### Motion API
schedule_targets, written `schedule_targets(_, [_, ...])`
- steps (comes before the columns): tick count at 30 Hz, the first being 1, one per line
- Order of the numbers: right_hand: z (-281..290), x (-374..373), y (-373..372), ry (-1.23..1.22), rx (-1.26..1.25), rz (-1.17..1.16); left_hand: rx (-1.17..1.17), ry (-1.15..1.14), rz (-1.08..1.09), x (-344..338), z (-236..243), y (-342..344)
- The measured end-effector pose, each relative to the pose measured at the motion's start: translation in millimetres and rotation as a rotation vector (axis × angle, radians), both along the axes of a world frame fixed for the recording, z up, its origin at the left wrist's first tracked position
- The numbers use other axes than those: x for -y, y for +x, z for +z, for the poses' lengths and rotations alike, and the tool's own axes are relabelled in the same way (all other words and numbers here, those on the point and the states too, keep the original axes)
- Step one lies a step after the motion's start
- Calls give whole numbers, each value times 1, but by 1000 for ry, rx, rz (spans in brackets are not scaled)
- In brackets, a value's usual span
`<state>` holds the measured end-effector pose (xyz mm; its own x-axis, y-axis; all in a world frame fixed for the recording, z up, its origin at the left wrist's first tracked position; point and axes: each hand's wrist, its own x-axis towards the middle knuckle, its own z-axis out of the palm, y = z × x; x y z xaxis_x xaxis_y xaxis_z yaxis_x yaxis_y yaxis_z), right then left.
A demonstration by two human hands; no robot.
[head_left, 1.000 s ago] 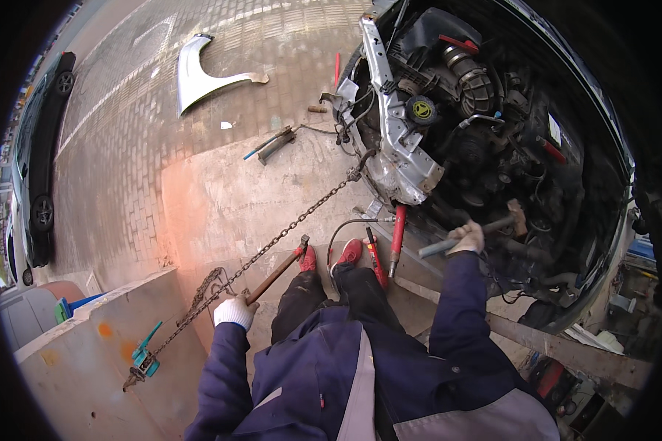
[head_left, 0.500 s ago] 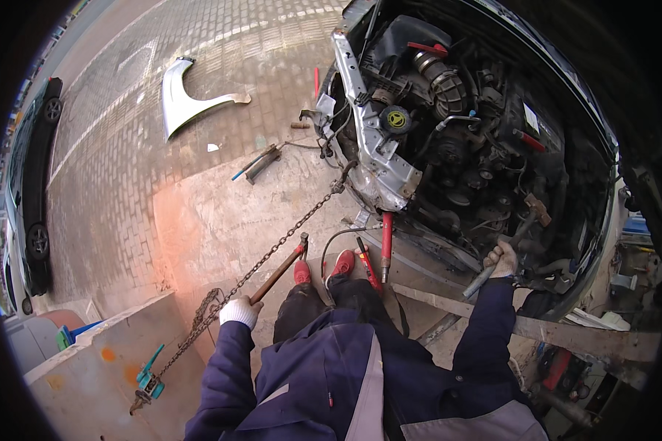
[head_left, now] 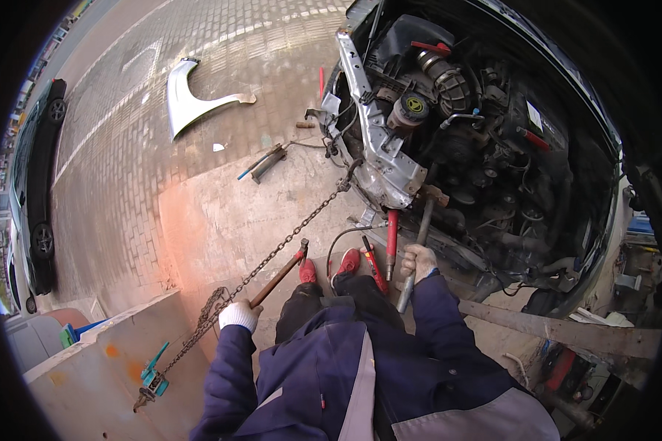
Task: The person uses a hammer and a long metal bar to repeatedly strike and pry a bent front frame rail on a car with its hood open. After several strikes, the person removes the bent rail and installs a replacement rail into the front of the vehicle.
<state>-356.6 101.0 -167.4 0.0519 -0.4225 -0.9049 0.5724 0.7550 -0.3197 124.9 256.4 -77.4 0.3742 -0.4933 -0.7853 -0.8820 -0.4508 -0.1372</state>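
Observation:
My left hand (head_left: 240, 314), in a white glove, grips a wooden-handled hammer (head_left: 276, 282) low beside a taut chain (head_left: 309, 219). My right hand (head_left: 419, 261) is closed round the metal handle of a larger hammer (head_left: 435, 195), whose head is up by the lower end of the car's bent silver front frame (head_left: 379, 147). A red hydraulic ram (head_left: 392, 237) stands under that frame, just left of my right hand, with a red pump (head_left: 373, 264) and hose below. The chain runs from the frame to a teal lever hoist (head_left: 153, 382).
An open engine bay (head_left: 493, 169) fills the right. A concrete block (head_left: 81, 367) stands lower left. A loose silver fender (head_left: 186, 110) and tools (head_left: 268, 162) lie on the paving ahead. A dark car (head_left: 37, 191) is at far left, a steel beam (head_left: 552, 334) lower right.
My right hand with the hammer first went right, then swung back left, bringing the head up beside the silver frame. My left hand keeps its grip, shifting only slightly.

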Motion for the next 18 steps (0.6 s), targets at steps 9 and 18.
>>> schedule_targets(9, [90,-67,-63,-168,-606,182,-127,-171,-30,50,-3,-16])
schedule_targets(18, [109,-118,-45,-426,-683,69,-485,-229,183,105,57,-21])
